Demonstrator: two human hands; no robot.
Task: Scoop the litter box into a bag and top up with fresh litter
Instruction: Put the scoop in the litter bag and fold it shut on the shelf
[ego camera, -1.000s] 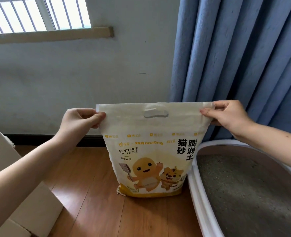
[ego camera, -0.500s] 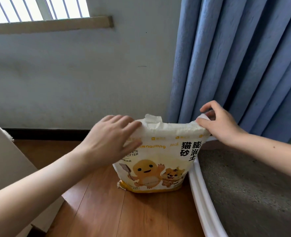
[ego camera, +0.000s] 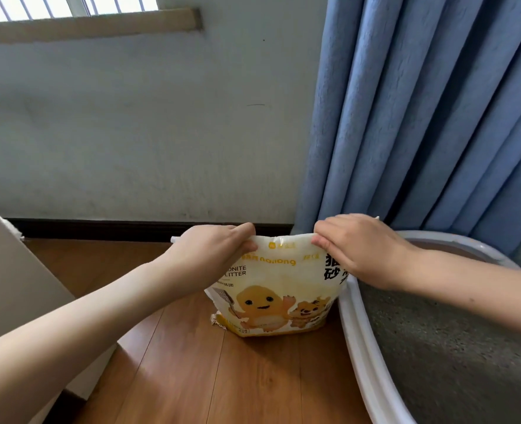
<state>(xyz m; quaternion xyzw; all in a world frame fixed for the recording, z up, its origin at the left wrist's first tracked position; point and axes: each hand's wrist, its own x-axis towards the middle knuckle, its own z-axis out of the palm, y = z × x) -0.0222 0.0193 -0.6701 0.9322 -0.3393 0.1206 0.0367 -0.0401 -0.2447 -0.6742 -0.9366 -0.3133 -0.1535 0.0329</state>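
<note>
Both hands [ego camera: 210,255] [ego camera: 360,249] grip the litter bag's [ego camera: 280,289] seemingly folded top.

Litter box [ego camera: 352,325] cut off at right edge.

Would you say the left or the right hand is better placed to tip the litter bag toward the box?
Probably the left hand: it grips the bag on the side away from the box, so it could lift that side over. The right hand grips the box side.

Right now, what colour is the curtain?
Blue, the curtain shows plainly in the head view.
</note>
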